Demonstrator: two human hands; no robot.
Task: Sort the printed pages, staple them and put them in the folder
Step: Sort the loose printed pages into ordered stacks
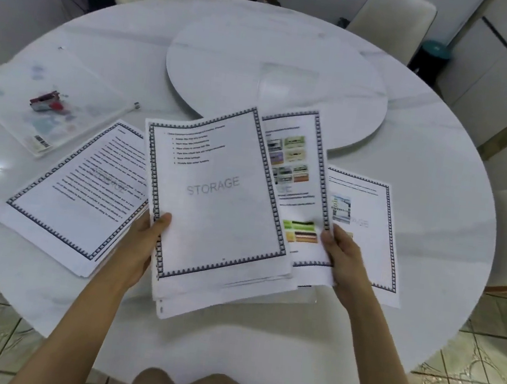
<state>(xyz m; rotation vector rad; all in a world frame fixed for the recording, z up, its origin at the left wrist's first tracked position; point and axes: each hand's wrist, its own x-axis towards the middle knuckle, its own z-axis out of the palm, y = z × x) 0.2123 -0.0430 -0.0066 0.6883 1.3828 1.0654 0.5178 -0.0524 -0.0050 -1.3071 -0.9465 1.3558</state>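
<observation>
My left hand grips the left edge of a stack of bordered printed pages; its top sheet reads STORAGE. My right hand pinches the right edge of a page with coloured pictures, which sits fanned out behind that stack. Both are held above the white round table. A pile of text pages lies on the table to the left. One page with a small picture lies to the right. A clear plastic folder rests at the far left with a red stapler on it.
A white lazy Susan disc sits at the table's middle, just behind the held pages. Cream chairs stand around the far side. A dark bin is on the floor at the back right. Tiled floor shows below the near edge.
</observation>
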